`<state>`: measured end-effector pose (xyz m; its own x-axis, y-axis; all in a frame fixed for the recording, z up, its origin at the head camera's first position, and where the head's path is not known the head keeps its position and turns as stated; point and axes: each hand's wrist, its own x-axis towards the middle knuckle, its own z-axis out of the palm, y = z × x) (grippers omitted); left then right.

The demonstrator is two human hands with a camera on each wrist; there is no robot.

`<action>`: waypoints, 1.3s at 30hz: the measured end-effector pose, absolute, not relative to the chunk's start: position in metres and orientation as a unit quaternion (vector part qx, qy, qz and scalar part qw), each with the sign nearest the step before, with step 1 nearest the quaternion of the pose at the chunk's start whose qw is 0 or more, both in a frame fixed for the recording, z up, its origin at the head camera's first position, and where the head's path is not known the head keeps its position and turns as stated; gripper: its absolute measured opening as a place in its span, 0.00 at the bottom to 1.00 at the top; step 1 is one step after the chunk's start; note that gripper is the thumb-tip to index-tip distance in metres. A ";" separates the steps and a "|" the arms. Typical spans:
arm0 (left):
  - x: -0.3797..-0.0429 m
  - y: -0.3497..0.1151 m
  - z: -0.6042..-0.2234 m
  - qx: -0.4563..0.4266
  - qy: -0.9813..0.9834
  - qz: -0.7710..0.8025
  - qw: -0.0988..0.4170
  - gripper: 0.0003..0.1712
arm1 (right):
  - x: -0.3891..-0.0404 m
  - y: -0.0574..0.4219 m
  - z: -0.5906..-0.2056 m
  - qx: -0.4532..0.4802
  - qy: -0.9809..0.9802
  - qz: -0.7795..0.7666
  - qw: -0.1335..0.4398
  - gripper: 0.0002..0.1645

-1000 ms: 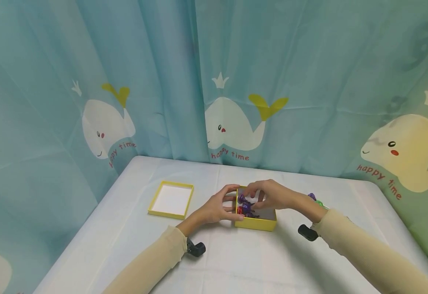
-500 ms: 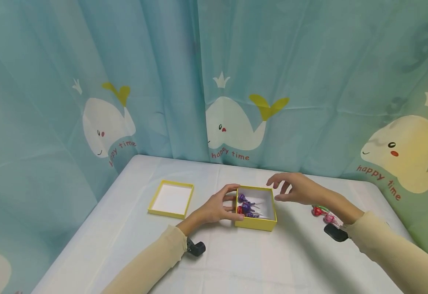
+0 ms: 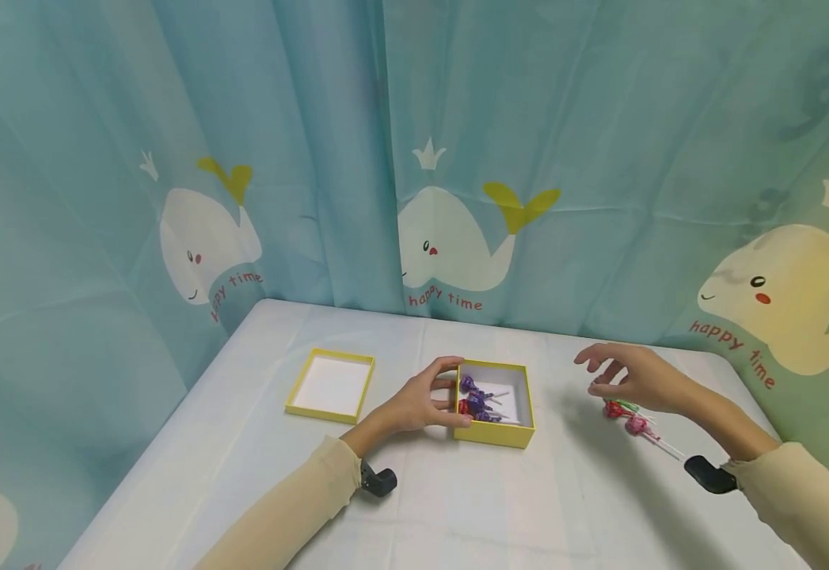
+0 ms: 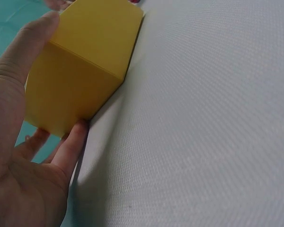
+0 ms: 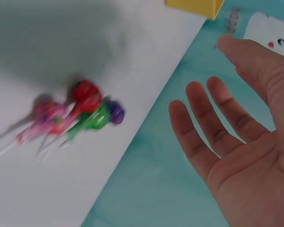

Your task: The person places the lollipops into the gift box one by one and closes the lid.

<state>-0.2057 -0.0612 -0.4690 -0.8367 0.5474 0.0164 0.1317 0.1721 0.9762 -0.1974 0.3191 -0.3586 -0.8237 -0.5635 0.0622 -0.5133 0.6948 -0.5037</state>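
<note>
A yellow box (image 3: 494, 434) with a white inside sits on the table. My left hand (image 3: 414, 405) grips its left end, thumb at the near corner and fingers along the side; the left wrist view shows the thumb and fingers against the yellow walls (image 4: 78, 80). Several purple lollipops (image 3: 481, 400) and a red lollipop (image 3: 465, 407) lie inside, sticks pointing right. My right hand (image 3: 638, 378) is in the air right of the box, holding nothing, fingers relaxed and apart. Below it lie a pink lollipop (image 5: 51, 116), a red lollipop (image 5: 86, 96), a green lollipop (image 5: 97, 118) and a purple one (image 5: 115, 112).
The shallow yellow-rimmed lid (image 3: 330, 386) lies inside-up to the left of the box. A white cloth covers the table (image 3: 457, 507). Blue curtains (image 3: 328, 158) with whale prints hang behind and beside it.
My right hand has come out of the box and moved right, over the loose lollipops. My left hand and the box have stayed in place.
</note>
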 end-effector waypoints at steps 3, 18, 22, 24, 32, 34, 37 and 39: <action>-0.205 -0.062 -0.469 0.226 0.750 0.597 0.173 0.54 | -0.193 0.334 -0.364 -0.289 0.925 -0.246 0.029 0.26; -0.207 -0.062 -0.471 0.227 0.743 0.605 0.176 0.55 | -0.171 0.387 -0.400 -0.257 0.944 -0.206 0.007 0.29; -0.208 -0.062 -0.472 0.230 0.742 0.605 0.176 0.55 | -0.166 0.392 -0.411 -0.239 0.946 -0.218 0.025 0.28; -0.209 -0.062 -0.472 0.231 0.742 0.604 0.177 0.55 | -0.166 0.395 -0.416 -0.230 0.947 -0.220 0.034 0.28; -0.209 -0.062 -0.470 0.227 0.743 0.603 0.180 0.54 | -0.165 0.401 -0.432 -0.238 0.945 -0.222 0.011 0.23; -0.209 -0.062 -0.470 0.226 0.744 0.603 0.180 0.54 | -0.164 0.402 -0.436 -0.242 0.944 -0.226 0.005 0.22; -0.209 -0.061 -0.469 0.225 0.743 0.603 0.180 0.54 | -0.164 0.402 -0.440 -0.246 0.942 -0.229 -0.001 0.21; -0.208 -0.061 -0.469 0.225 0.743 0.604 0.181 0.54 | -0.164 0.401 -0.442 -0.250 0.941 -0.229 -0.009 0.21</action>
